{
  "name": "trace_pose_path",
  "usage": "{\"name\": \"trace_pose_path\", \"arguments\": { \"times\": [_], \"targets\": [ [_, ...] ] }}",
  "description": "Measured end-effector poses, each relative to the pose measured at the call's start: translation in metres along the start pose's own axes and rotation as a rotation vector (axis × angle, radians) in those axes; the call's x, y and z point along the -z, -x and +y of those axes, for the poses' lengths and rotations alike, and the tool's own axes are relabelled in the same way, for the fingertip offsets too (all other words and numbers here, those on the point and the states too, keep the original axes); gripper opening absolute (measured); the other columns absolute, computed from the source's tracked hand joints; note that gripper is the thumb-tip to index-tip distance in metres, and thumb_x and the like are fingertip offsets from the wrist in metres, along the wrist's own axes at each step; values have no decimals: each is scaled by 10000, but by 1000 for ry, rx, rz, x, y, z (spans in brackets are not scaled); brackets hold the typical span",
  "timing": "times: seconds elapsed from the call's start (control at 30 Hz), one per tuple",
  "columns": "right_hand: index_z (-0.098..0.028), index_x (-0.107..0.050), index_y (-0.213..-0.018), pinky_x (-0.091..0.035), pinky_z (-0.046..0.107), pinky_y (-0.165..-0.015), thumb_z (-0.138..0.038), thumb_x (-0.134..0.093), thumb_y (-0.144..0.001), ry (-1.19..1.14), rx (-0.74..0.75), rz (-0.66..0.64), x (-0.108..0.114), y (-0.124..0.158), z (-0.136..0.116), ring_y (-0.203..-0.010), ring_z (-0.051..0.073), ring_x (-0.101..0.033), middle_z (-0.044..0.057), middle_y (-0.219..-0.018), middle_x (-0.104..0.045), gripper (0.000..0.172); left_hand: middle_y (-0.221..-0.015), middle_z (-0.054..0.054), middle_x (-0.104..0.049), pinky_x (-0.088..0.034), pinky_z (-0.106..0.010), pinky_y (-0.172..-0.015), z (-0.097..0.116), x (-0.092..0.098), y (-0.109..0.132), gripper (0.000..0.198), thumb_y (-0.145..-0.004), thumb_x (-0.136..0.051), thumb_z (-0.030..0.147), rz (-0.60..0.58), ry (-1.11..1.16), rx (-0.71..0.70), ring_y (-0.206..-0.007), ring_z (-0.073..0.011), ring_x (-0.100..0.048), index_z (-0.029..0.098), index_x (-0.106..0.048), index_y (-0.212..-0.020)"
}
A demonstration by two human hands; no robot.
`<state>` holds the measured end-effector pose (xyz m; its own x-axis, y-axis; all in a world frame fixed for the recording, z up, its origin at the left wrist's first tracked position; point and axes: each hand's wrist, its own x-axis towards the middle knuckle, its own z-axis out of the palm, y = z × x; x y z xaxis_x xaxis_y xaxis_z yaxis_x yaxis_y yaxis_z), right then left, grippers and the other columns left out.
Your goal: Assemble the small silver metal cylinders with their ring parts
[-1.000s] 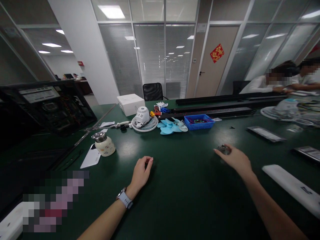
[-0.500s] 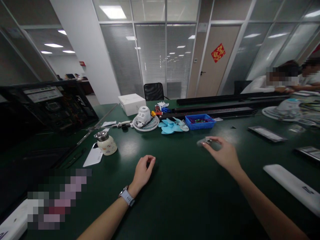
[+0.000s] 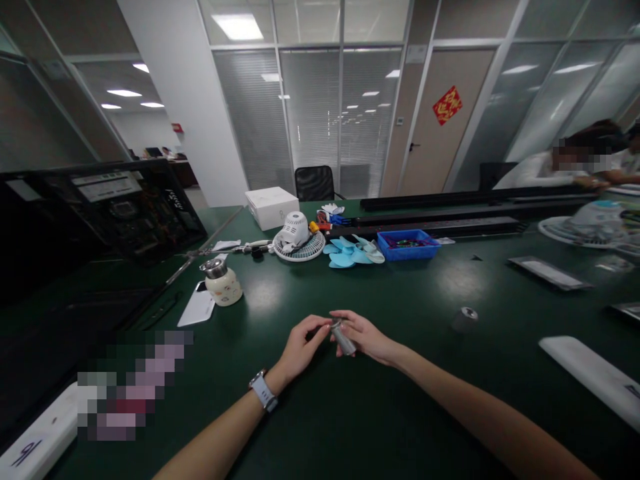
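My right hand has its fingers wrapped round a small grey metal cylinder, tilted over the middle of the table. The fingertips of my left hand are pinched together at the cylinder's upper end; whether a smaller part sits between them is hidden. Off to the right, a short grey cylinder with a hole in its top stands upright on the dark green table.
Farther back are a white fan housing, light blue fan blades and a blue tray of small parts. A cream jar and a phone lie left. A white bar-shaped case lies right. Co-workers sit at the far right.
My right hand has come in from the right to meet my left hand and now holds the grey cylinder there. The upright cylinder has come into view. My camera has turned slightly left.
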<state>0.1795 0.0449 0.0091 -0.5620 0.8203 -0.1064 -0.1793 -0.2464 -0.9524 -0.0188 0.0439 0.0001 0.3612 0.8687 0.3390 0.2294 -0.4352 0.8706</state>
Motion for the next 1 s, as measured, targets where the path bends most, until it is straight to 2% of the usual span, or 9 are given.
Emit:
{"name": "trace_pose_path", "arguments": {
  "times": [0.23,0.37,0.47,0.57,0.67,0.77,0.87,1.0],
  "targets": [
    [-202,-500,-1137,-532,288,-636,-449,-743,-721,66,8,8,1,-3,7,-652,124,-662,15,-902,-668,541,-923,-60,-668,-474,-304,-811,-6,2,-2,227,-846,-631,369,27,66,8,-868,-177,-617,207,-745,-957],
    [-186,-562,-1168,-543,308,-691,-369,-826,-621,56,21,-12,2,-4,7,-699,124,-658,19,-942,-664,633,-854,-51,-658,-475,-281,-748,-8,2,-3,200,-808,-674,379,55,71,36,-808,-165,-610,202,-766,-818],
    [-161,-608,-1162,-533,315,-729,-344,-842,-590,91,0,-33,1,-3,8,-717,125,-658,33,-936,-677,645,-813,-36,-643,-468,-265,-707,-6,1,-1,193,-808,-675,381,41,37,33,-767,-151,-598,217,-766,-852],
    [-134,-649,-1099,-520,346,-806,-351,-840,-583,161,3,-15,0,1,6,-820,162,-664,55,-932,-700,591,-833,-33,-662,-471,-270,-730,1,0,1,195,-829,-654,378,45,1,30,-790,-156,-610,231,-759,-900],
    [-151,-660,-1073,-500,388,-885,-362,-829,-598,299,82,77,5,11,1,-945,201,-649,74,-1019,-702,547,-895,-40,-695,-477,-297,-786,4,5,1,218,-854,-618,392,121,-52,33,-843,-174,-622,237,-751,-930],
    [-194,-650,-1105,-483,404,-913,-371,-796,-653,485,168,249,19,23,-7,-1005,214,-629,74,-1112,-678,506,-877,-38,-692,-459,-333,-803,-1,14,-3,242,-858,-599,428,162,-247,19,-847,-191,-599,269,-747,-965],
    [-220,-654,-1115,-458,430,-920,-387,-756,-701,627,216,371,35,29,-15,-1017,229,-615,69,-1118,-674,459,-799,-31,-660,-425,-355,-776,-13,20,-7,251,-847,-593,476,69,-489,11,-827,-206,-553,314,-751,-955],
    [-232,-657,-1109,-420,449,-948,-383,-736,-720,690,195,389,48,29,-20,-1033,233,-599,64,-1117,-676,425,-815,-35,-640,-386,-347,-746,-24,20,-8,254,-836,-591,508,-45,-596,11,-850,-215,-515,348,-748,-956]
  ]
}}
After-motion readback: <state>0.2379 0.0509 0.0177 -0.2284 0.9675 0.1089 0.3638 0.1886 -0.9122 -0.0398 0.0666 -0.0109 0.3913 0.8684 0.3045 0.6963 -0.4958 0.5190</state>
